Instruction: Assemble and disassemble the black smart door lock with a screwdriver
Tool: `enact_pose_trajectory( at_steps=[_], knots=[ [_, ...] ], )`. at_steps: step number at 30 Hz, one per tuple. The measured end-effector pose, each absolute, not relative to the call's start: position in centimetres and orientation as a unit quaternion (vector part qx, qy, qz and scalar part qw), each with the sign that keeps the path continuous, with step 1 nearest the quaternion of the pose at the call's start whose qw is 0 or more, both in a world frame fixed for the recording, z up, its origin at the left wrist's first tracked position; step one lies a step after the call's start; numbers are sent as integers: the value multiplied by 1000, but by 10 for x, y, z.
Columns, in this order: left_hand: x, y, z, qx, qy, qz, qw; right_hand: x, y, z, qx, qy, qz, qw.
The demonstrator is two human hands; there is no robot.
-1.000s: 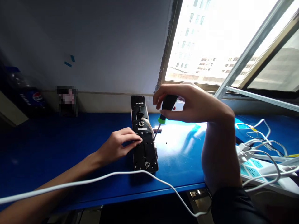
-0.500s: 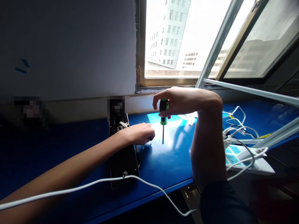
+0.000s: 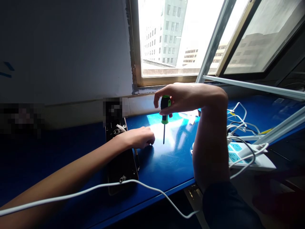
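Note:
My right hand (image 3: 175, 99) is wrapped round the black and green handle of a screwdriver (image 3: 164, 119). The screwdriver hangs upright, its tip a little above the blue table or touching it; I cannot tell which. To the left, my left hand (image 3: 143, 137) has its fingers curled together down at the tabletop. Whatever they pinch is hidden. My left forearm crosses over a long black panel-like device (image 3: 121, 165), which lies on the table with metal fittings and a short white cable (image 3: 121, 128) on its upper face. Its far end is blurred out.
A white cord (image 3: 95, 190) runs across the front, over the near end of the device. On the right are a white power strip (image 3: 238, 156) with tangled cables and a pale metal frame (image 3: 257, 86). A window (image 3: 164, 38) stands behind the blue table (image 3: 171, 159).
My left hand has left the device's face and gone right, down to the table, where a small dark bit lay. The screwdriver has lifted away from the device's side. The view has swung right.

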State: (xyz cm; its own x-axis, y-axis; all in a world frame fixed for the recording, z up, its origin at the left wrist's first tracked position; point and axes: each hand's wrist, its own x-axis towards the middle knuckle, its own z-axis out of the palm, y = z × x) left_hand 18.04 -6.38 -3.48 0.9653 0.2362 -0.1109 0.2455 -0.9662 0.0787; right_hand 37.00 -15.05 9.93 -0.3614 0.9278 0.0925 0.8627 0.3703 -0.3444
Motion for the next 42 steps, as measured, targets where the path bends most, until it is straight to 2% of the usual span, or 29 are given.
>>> enact_pose_trajectory(
  at_steps=[6, 9, 11, 14, 16, 18, 20, 23, 27, 38, 42],
  knots=[
    [180, -64, -30, 990, 117, -54, 57, 367, -151, 102, -551, -817, 116, 123],
    [169, -65, -24, 993, 107, -12, 46, 365, -152, 103, -541, -825, 116, 115],
    [154, -67, -21, 993, 93, 57, 41, 365, -154, 103, -522, -838, 106, 118],
    [123, -75, -22, 965, 94, 244, 20, 363, -155, 103, -463, -870, 79, 151],
    [100, -83, -29, 907, 165, 387, -26, 359, -154, 103, -415, -886, 70, 197],
    [80, -90, -40, 855, 268, 440, -62, 351, -153, 103, -376, -890, 76, 247],
    [65, -94, -53, 834, 348, 428, -32, 339, -150, 101, -345, -888, 83, 293],
    [52, -92, -68, 816, 421, 389, 76, 318, -144, 96, -305, -884, 71, 348],
    [47, -90, -76, 815, 414, 353, 200, 296, -134, 85, -306, -883, 49, 353],
    [46, -100, -77, 807, 370, 365, 279, 280, -124, 74, -312, -888, 31, 336],
    [45, -97, -80, 795, 380, 368, 297, 273, -124, 70, -363, -857, -37, 363]
  ],
)
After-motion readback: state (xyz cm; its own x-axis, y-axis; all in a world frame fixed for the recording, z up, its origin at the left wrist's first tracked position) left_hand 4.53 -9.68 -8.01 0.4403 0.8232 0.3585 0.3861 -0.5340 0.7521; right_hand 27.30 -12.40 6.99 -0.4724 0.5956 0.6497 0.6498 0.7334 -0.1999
